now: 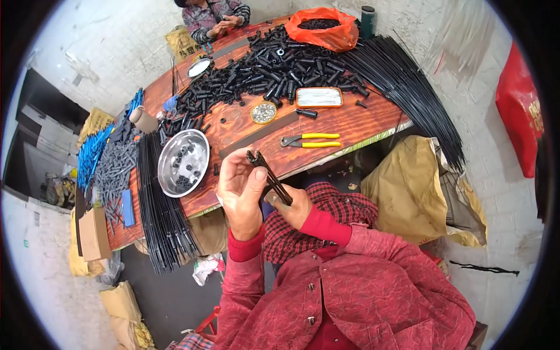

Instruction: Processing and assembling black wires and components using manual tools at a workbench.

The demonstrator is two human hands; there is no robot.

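Observation:
In front of my chest, both my hands are on a small bundle of thin black rods (271, 174), tilted with its far ends up to the left. My right hand (293, 208) is wrapped round the lower part of the bundle. Near the far ends, the thumb of my left hand (241, 195) presses against the rods, and its fingers curl behind them. Just beyond lie cutting pliers with yellow handles (318, 140), on the reddish wooden table (268, 137). Left of my left hand stands a round metal bowl (201, 153) with small black parts in it.
A heap of black tubular parts (280, 64) covers the table's middle. Long black rods lie at the right (408, 81) and left (160, 204). An orange-rimmed tray (319, 89) holds pale thin pins. Across the table sits another person (213, 20). A tan sack (402, 192) stands at right.

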